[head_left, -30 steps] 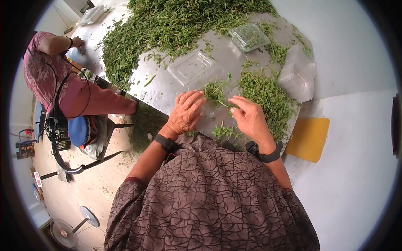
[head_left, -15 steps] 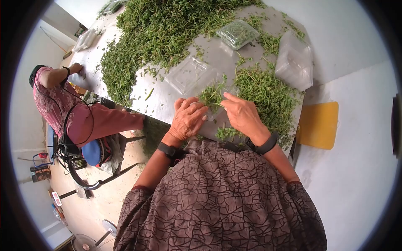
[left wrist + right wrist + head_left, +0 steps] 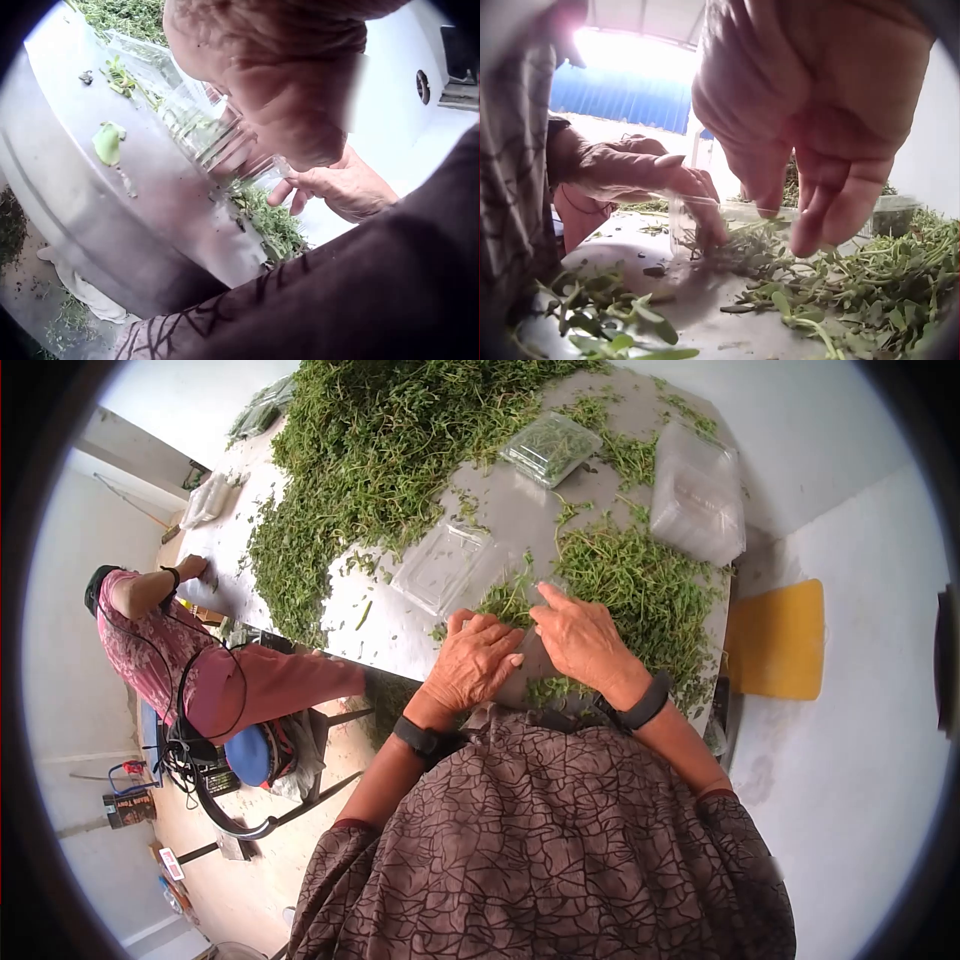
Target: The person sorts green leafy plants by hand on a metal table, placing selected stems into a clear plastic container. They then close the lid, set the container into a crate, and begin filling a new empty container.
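A clear plastic container point(image 3: 694, 217) with green leafy sprigs point(image 3: 508, 598) in it sits on the table between my two hands. My left hand point(image 3: 472, 665) reaches over its near left side, and in the right wrist view those fingers point(image 3: 711, 225) dip inside onto the greens. My right hand point(image 3: 585, 645) is at the opposite side, thumb at the rim and fingers pointing down beside it. In the left wrist view, the right thumb point(image 3: 296, 178) meets the container's clear edge. Loose sprigs point(image 3: 615, 307) lie in front of the container.
A large heap of greens point(image 3: 400, 450) covers the table's far side; a smaller pile point(image 3: 640, 590) lies right. Beyond my hands are a clear lid or tray point(image 3: 440, 570), a filled closed box point(image 3: 552, 448) and stacked containers point(image 3: 697, 495). Another person point(image 3: 150, 620) sits at left.
The head view has shifted, moving the table leftward and upward. My left hand has come in over the container and its fingers now reach down; my right hand has drawn nearer the left.
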A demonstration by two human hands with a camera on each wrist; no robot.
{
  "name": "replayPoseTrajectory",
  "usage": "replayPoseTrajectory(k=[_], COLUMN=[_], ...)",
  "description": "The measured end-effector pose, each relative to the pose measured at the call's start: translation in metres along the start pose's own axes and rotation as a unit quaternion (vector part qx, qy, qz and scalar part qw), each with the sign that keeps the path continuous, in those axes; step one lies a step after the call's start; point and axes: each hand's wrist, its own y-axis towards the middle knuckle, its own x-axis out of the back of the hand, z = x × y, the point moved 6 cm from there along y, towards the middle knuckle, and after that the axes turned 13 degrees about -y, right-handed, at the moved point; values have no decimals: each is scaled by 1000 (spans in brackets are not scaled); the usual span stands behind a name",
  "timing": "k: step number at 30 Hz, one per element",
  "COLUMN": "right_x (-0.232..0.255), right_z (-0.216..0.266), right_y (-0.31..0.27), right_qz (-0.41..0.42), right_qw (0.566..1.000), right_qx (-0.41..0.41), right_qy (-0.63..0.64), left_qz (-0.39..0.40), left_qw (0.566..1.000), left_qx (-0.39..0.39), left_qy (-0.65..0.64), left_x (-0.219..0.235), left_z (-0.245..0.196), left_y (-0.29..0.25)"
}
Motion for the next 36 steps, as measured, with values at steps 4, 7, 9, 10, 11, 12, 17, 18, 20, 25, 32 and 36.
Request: replayPoseTrajectory(k=[4, 7, 9, 10, 11, 12, 17, 18, 20, 25, 32, 36], right_x=[3, -1, 10, 12, 18, 22, 25, 27, 26, 43, 43, 21], right_z=[-4, -8, -14, -16, -22, -27, -46, -46, -49, -71, -105, -110], right_y=[1, -5, -6, -6, -8, -9, -23, -24, -25, -33, -51, -48], right_qz=[6, -9, -22, -21, -36, -52, -63, -63, -19, -55, -104, -24], right_qw=[1000, 1000, 998, 998, 997, 995, 992, 992, 990, 976, 953, 956], right_qx=[11, 9, -56, -57, -69, -81, -105, -106, -140, -211, -248, -243], right_qy=[-10, -7, 11, 11, -6, -25, -21, -21, -7, 9, -140, -163], left_qz=[38, 37, -65, -65, -65, -65, 66, 58, 50, -64, -94, -100], left_qw=[999, 999, 997, 997, 996, 994, 994, 995, 995, 996, 993, 992], left_qx=[33, 20, -5, -6, -4, -3, 63, 60, 57, 25, 35, 47], left_qy=[-5, -2, 33, 32, 61, 90, 51, 57, 63, 62, 68, 61], left_x=[4, 6, 12, 8, 2, -2, -9, -7, -6, 13, 24, 15], left_z=[-3, -4, -2, -1, 0, 3, 5, 4, 3, -2, 5, 10], left_y=[7, 10, 13, 13, 15, 17, 24, 25, 25, 10, -27, -42])
